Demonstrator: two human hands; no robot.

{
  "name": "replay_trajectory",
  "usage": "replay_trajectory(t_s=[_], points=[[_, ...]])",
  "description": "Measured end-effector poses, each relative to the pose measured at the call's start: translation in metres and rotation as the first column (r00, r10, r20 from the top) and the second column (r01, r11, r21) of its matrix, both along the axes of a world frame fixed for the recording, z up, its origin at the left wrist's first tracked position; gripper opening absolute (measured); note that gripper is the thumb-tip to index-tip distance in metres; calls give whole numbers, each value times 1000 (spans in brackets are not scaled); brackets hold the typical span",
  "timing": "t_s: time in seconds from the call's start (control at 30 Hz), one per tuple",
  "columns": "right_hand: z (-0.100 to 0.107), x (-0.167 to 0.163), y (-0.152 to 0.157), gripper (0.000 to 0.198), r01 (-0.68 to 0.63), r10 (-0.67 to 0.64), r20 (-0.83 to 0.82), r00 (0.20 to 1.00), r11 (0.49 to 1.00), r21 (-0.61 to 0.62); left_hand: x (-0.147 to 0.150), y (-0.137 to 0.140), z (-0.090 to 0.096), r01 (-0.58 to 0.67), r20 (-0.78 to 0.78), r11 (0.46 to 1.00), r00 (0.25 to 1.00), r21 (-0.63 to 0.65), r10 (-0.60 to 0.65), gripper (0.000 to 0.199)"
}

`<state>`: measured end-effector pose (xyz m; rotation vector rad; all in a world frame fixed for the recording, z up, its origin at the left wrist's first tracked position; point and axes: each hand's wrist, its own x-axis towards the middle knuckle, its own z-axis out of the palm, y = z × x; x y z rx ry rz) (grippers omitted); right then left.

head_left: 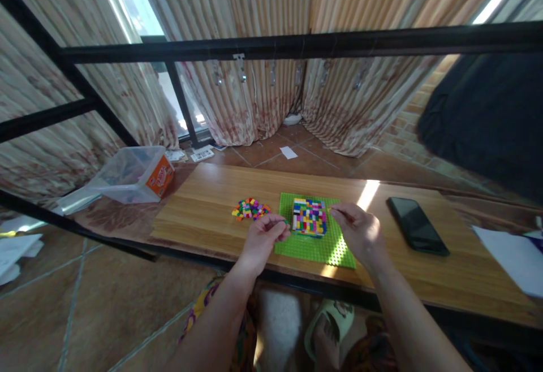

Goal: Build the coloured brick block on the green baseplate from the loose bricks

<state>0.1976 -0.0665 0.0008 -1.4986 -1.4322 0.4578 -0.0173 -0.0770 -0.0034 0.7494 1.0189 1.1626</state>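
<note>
I hold my left hand (263, 237) and right hand (361, 228) apart, flanking the brick block (309, 217) on the green baseplate (303, 250), fingers curled, any grip impossible to tell, with loose bricks (249, 208) left on the counter (207, 194), probably for easy reach.

Between my left hand (263, 237) and right hand (360, 229), the baseplate (311, 251) is lime green, the block (309, 217) a yellow, purple and blue patchwork; past my left, loose bricks (250, 208) mix orange, red, green.
</note>
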Motion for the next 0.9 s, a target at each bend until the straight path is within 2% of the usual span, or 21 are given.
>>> replay_trajectory(t_s=[0.13, 0.3, 0.47, 0.7, 0.8, 0.9], points=[[-4, -8, -2, 24, -60, 64, 166, 984, 998, -29, -2, 0, 1, -11, -31, 1000, 999, -7, 11, 29], [-7, -16, 1, 20, -2, 8, 322, 947, 1000, -18, -3, 0, 2, -26, -52, 1000, 998, -15, 25, 27], [-8, -20, 5, 19, 57, -41, 360, 932, 998, -34, -4, 0, 2, -28, -63, 1000, 998, -11, 27, 26], [-11, -22, 7, 21, 172, -148, 249, 957, 982, -78, -5, 1, 0, -31, -99, 1000, 995, -2, 30, 25], [-15, -21, 9, 21, 191, -175, 106, 979, 969, -160, -4, 1, -1, -35, -109, 999, 993, -4, 35, 24], [-21, -19, 13, 28, 155, -186, -114, 976, 959, -238, -4, 2, -2, -32, -108, 999, 994, -9, 30, 25]])
